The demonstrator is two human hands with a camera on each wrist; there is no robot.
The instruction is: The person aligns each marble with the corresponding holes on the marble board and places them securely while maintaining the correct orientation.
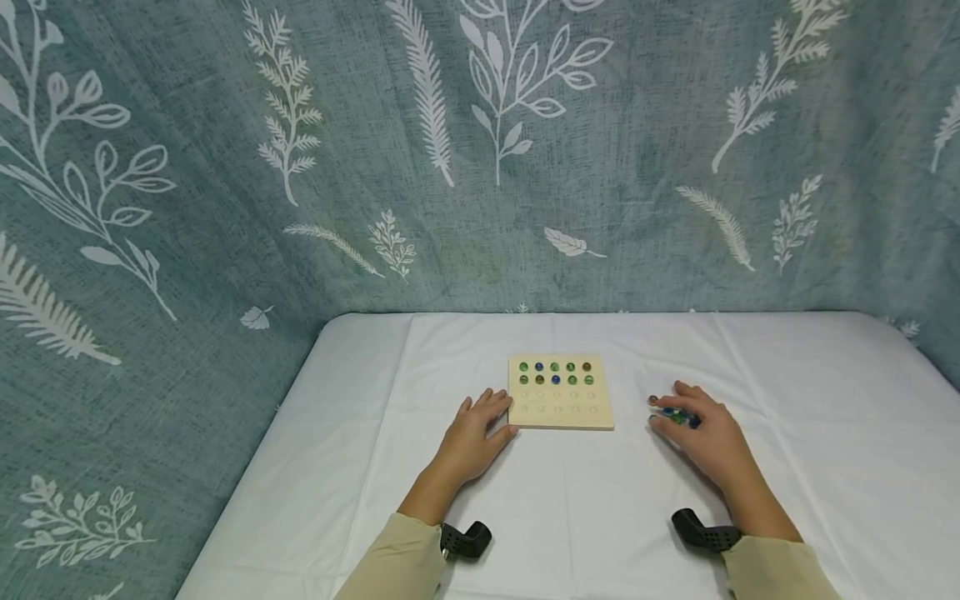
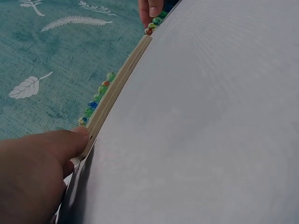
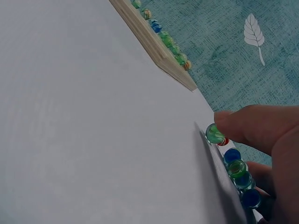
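Note:
A pale wooden board [image 1: 606, 417] lies on the white cloth, with two far rows of green, blue and brownish marbles [image 1: 556, 379]. Its two near rows show bare hollows. My left hand [image 1: 472, 437] rests at the board's left side, fingertips at that edge and thumb by the near left corner. In the left wrist view, the thumb touches the board's side [image 2: 117, 88]. To the right of the board, my right hand [image 1: 708, 429] hovers around several loose marbles [image 1: 681, 415], thumb and forefinger apart. Its thumb touches a green marble [image 3: 215, 134]; a red one peeks out behind.
A white cloth [image 1: 570, 500] covers the table, with a few folds. Behind and to the left hangs a teal curtain [image 1: 480, 233] with white leaf prints. Black wrist devices [image 1: 468, 542] sit on both wrists at the beige sleeves.

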